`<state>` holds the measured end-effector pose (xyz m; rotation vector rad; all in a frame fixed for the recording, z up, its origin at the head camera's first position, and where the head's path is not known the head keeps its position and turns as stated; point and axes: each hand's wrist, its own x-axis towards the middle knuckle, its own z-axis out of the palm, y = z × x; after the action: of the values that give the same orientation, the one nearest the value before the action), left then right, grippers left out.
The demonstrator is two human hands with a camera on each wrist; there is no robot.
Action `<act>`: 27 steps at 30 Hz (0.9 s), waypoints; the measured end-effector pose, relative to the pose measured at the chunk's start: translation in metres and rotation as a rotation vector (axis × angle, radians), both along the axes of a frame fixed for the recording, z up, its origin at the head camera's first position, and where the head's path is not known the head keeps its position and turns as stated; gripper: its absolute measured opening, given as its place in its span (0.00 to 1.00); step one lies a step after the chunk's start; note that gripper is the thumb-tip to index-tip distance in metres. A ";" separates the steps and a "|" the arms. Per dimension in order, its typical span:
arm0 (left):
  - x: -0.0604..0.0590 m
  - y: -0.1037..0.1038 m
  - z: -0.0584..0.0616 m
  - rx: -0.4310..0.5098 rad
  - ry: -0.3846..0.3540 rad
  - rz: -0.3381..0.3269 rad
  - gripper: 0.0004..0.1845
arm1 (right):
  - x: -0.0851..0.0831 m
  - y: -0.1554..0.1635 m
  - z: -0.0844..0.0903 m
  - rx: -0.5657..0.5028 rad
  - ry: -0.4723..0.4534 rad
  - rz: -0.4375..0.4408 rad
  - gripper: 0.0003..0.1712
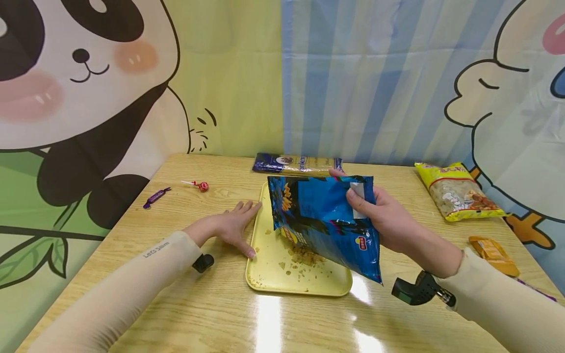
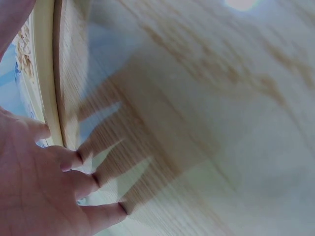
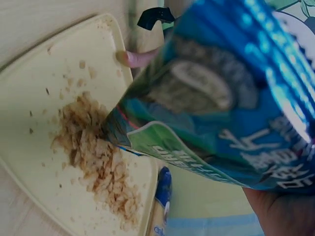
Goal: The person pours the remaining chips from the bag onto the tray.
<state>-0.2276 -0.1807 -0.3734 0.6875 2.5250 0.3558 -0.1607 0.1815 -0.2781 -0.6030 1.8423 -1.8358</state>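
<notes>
Right hand [image 1: 393, 220] fingers curled round tilted blue snack bag [image 1: 324, 220], crumbs [image 3: 98, 162] on yellow tray [image 1: 265, 274], left hand [image 1: 229, 226] fingers spread flat on counter [image 1: 198, 314] at tray's 9 o'clock edge

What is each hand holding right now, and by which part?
The right hand grips the blue crinkly snack bag near its upper end. The left hand holds nothing, resting flat against the yellow tray.

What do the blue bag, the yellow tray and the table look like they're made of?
Blue bag: thin glossy plastic film, probably; it creases and shines.
Yellow tray: matte moulded plastic by its look, with a rounded raised rim.
Table: wood-grain top, glossy with glare; possibly laminate.
</notes>
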 end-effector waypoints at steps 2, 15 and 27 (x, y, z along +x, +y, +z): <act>0.000 0.000 0.000 -0.004 0.000 -0.001 0.75 | 0.001 0.000 0.000 0.013 -0.020 0.003 0.32; -0.001 0.000 0.000 -0.005 -0.007 0.003 0.75 | 0.009 -0.001 0.002 0.011 -0.072 0.030 0.32; 0.000 0.000 0.002 0.003 -0.002 0.002 0.75 | 0.007 0.000 0.009 0.016 -0.052 -0.046 0.29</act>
<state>-0.2273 -0.1805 -0.3719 0.6862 2.5236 0.3611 -0.1537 0.1810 -0.2687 -0.5069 1.8497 -1.8463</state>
